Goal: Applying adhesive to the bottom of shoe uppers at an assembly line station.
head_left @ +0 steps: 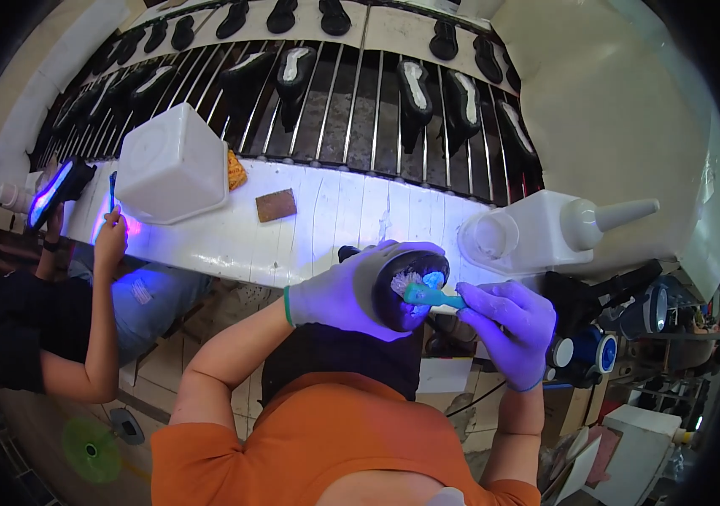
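My left hand (339, 297), in a pale glove with a green cuff, is wrapped round a black shoe upper (384, 287). Its rounded end with the underside faces me, above my lap at the table's near edge. In my right hand (513, 327), also gloved, the fingers pinch the handle of a teal brush (437, 297). The pale bristles touch the underside of the shoe upper, where a whitish-blue wet-looking patch shows under the violet light. Much of the upper is hidden behind my left hand.
On the white table (334, 244) stand a white square container (170, 164) and a white nozzled bottle (537, 229), with a brown block (275, 205) and an orange sponge (236, 171). Beyond, a metal-rod rack carries several black shoe uppers (415, 88). At left, a co-worker's hand (111, 240) holds a brush.
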### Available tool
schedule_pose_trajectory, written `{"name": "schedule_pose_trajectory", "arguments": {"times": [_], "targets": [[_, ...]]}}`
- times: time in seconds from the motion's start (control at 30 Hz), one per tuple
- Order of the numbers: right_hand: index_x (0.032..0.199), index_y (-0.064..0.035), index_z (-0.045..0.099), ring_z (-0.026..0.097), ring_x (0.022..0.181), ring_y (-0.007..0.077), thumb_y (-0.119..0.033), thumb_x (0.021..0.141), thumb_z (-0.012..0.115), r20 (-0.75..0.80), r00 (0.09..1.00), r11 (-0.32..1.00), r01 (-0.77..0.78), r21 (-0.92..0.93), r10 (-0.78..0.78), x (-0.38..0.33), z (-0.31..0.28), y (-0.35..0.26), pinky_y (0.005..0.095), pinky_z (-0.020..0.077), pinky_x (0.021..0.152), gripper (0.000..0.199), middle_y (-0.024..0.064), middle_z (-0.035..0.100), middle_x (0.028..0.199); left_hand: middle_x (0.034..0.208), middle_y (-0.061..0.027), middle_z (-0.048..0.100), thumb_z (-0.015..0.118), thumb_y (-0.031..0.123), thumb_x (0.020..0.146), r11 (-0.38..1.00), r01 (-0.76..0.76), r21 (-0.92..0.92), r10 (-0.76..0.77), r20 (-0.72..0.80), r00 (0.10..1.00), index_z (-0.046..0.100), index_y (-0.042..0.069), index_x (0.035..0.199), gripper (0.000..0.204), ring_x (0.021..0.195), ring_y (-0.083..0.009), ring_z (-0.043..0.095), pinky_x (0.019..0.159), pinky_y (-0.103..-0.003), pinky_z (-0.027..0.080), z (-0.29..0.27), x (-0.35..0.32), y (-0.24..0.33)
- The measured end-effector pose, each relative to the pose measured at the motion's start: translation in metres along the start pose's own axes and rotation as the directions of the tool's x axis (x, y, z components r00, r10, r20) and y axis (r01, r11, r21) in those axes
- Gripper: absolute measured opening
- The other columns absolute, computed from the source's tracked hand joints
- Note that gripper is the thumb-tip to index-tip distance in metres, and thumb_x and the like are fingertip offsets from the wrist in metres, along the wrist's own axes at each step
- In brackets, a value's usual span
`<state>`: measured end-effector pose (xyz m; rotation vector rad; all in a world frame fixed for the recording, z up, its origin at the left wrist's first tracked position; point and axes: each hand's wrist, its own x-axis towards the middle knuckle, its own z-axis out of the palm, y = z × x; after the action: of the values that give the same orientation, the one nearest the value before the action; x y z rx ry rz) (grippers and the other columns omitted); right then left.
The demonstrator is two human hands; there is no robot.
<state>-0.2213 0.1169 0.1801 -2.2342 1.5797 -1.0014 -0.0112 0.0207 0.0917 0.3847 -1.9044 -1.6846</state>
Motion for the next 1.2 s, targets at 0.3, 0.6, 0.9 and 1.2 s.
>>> {"name": "schedule_pose_trajectory", "arguments": {"times": [0.3, 0.6, 0.9, 1.2], "targets": [[0.105, -0.0123, 0.071, 0.056, 0.058, 0.0173, -0.015, 0.072, 0.076, 0.072, 0.972, 0.883, 0.232, -0.408, -0.222, 0.025, -0.025, 0.01, 0.0308, 0.0429, 0.049, 0.034, 0.0028, 0.064, 0.076, 0.093, -0.0061, 0.069, 0.084, 0.026, 0.068, 0.968, 0.068, 0.241, -0.174, 0.453, 0.874, 0.066, 0.004, 0.105, 0.046, 0.084, -0.015, 0.062, 0.083, -0.03, 0.049, -0.039, 0.04, -0.02], [0.1, -0.0069, 0.073, 0.064, 0.067, 0.0178, -0.007, 0.076, 0.074, -0.142, 0.988, 0.998, -0.061, -0.028, 0.056, 0.031, -0.026, 0.038, 0.0284, 0.0494, 0.058, 0.024, 0.0077, 0.067, 0.079, 0.099, -0.0045, 0.069, 0.085, 0.026, 0.067, 0.995, 0.06, 0.076, -0.089, 0.467, 0.88, 0.068, 0.004, 0.104, 0.046, 0.087, -0.0116, 0.062, 0.081, -0.027, 0.049, -0.047, 0.062, -0.037], [0.1, -0.0124, 0.074, 0.062, 0.063, 0.0194, -0.017, 0.078, 0.074, 0.249, 0.963, 0.987, 0.128, -0.1, -0.1, 0.034, -0.032, 0.025, 0.0304, 0.0478, 0.056, 0.023, 0.0024, 0.065, 0.074, 0.098, -0.0038, 0.069, 0.086, 0.02, 0.066, 0.973, -0.022, 0.231, -0.111, 0.543, 0.832, 0.067, 0.001, 0.104, 0.047, 0.089, -0.0115, 0.062, 0.083, -0.026, 0.05, -0.059, 0.063, -0.047], [0.097, -0.01, 0.069, 0.065, 0.084, 0.0332, -0.019, 0.082, 0.065, -0.31, 0.802, 0.653, -0.596, -0.467, 0.51, -0.064, 0.005, 0.127, 0.042, 0.0507, 0.073, 0.018, 0.0119, 0.067, 0.092, 0.12, -0.0102, 0.06, 0.081, 0.01, 0.07, 0.871, 0.29, -0.397, -0.318, -0.005, 0.948, 0.049, 0.0, 0.13, 0.069, 0.111, -0.0216, 0.057, 0.096, -0.034, 0.047, -0.073, 0.016, -0.117]]}}
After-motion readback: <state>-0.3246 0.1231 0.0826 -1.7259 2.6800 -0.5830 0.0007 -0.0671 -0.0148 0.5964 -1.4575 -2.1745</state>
